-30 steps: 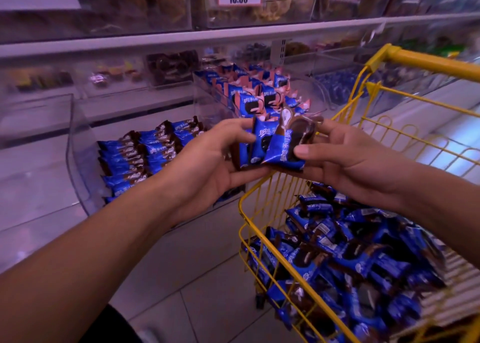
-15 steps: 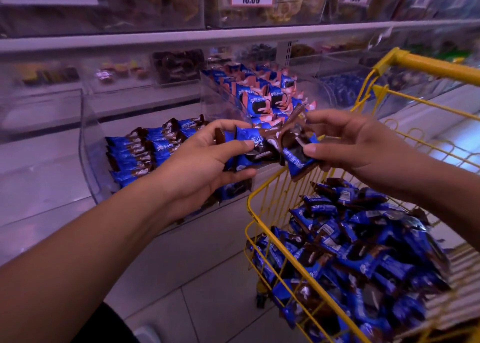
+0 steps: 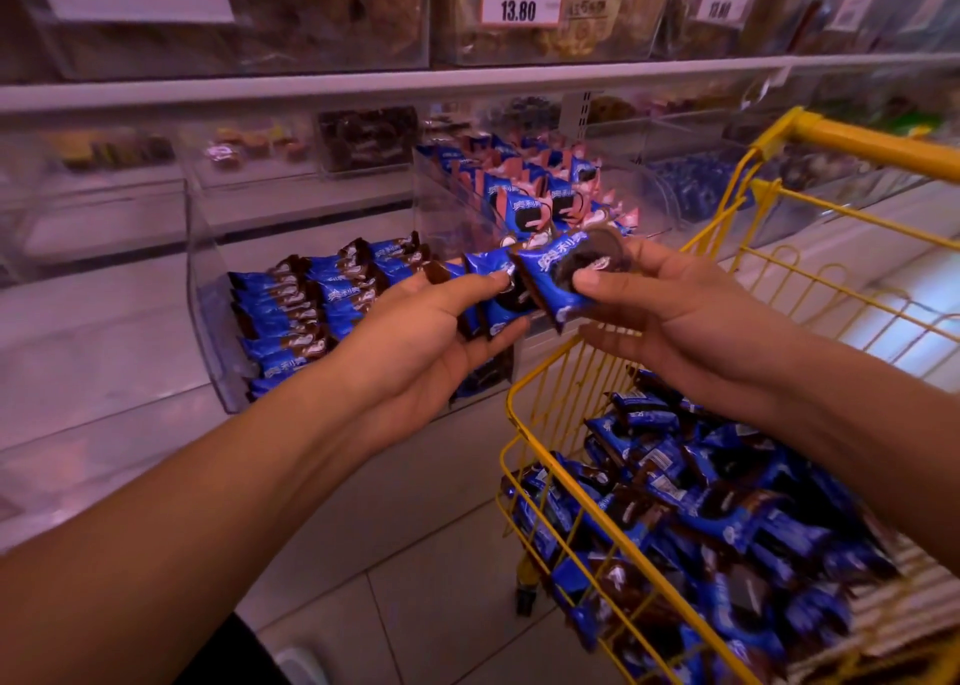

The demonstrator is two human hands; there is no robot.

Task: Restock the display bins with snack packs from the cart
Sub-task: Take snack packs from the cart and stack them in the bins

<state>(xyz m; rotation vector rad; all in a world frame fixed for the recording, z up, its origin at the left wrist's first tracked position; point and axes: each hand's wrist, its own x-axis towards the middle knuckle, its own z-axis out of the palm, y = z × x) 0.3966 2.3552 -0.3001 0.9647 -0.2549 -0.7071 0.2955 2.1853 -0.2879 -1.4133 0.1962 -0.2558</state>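
Shelf [image 3: 467, 79]: clear display bin [image 3: 208, 289] holds rowed blue packs.
Left hand [image 3: 415, 341]: grips several snack packs [image 3: 493, 289].
Right hand [image 3: 670, 315]: pinches one pack [image 3: 556, 274] above the yellow cart [image 3: 545, 372].

Single head-worn wide-angle view, aimed forward and down from above the forearms. Both hands are framed close at centre; the clear display bin [image 3: 218, 289] lies ahead-left, the yellow cart [image 3: 524, 393] near at lower right. Shelving is curved by lens distortion.
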